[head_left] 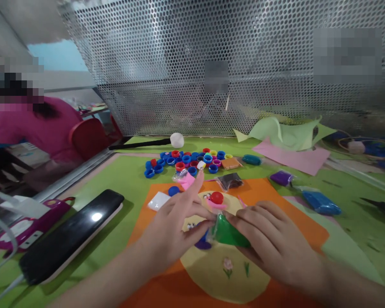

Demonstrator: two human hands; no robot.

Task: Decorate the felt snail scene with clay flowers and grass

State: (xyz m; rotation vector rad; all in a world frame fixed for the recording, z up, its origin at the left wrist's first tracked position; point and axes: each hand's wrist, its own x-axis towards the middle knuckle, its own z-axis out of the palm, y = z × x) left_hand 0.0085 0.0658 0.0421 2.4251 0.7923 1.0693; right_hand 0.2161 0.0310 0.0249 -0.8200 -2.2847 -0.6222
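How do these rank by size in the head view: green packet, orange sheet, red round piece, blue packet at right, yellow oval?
1. Orange sheet
2. Yellow oval
3. Green packet and blue packet: unsure; the right hand partly covers the green
4. Red round piece

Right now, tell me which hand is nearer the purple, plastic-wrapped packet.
Right: the right hand is on the near side of the purple packet; the left hand is farther away, to its left.
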